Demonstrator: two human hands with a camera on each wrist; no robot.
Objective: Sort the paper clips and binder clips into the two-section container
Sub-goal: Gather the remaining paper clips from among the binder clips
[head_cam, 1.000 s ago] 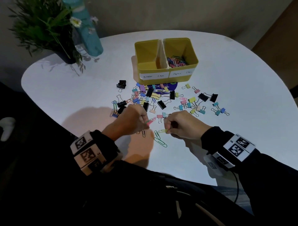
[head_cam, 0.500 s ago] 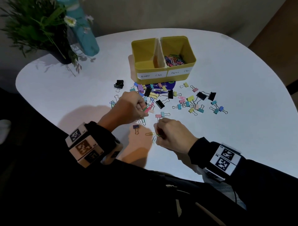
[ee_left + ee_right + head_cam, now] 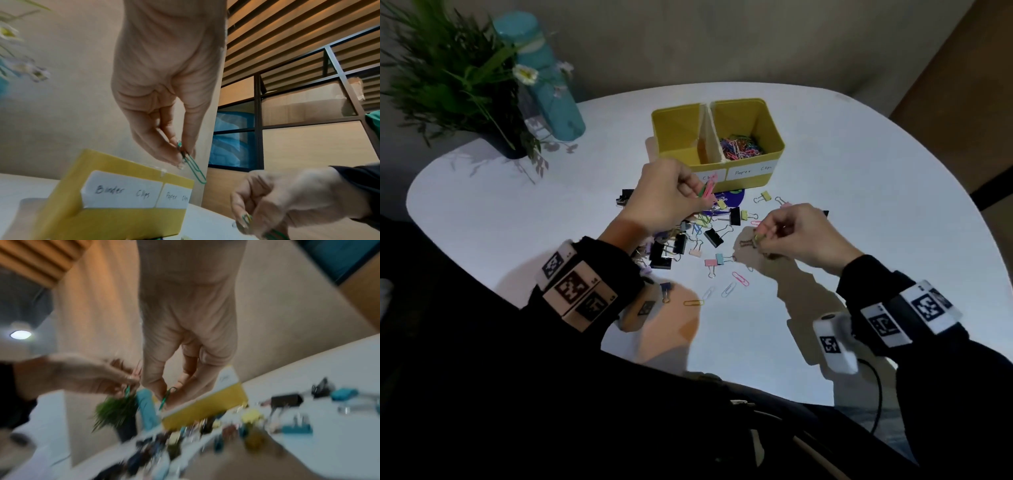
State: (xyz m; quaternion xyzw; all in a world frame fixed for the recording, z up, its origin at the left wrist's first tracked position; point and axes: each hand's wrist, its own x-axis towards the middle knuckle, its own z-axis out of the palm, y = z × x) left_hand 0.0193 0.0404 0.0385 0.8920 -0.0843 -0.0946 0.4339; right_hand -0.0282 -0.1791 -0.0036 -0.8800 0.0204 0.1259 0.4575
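Here, above a white table (image 3: 859, 205), the yellow two-section container (image 3: 770, 137) sits at 12 o'clock. The left hand (image 3: 664, 198) pinches paper clips (image 3: 708, 189) at 11 o'clock; the right hand (image 3: 801, 236) pinches clips at 3 o'clock. Next, likely: release over the paper-clip section, right of the divider.

**Coated wire, matt plastic and paper on a smooth white tabletop**

A smooth, faintly sheened white tabletop (image 3: 859, 212) carries a matt yellow plastic container (image 3: 770, 137) with white paper labels (image 3: 121, 191) handwritten in ink. The loose paper clips (image 3: 739, 278) are thin wire in a glossy coloured coating, as is the green clip (image 3: 193, 167) in the left hand's grip. The binder clips (image 3: 714, 237) show painted bodies with bare, shiny wire handles. Dark cloth sleeves (image 3: 599, 274) look matt
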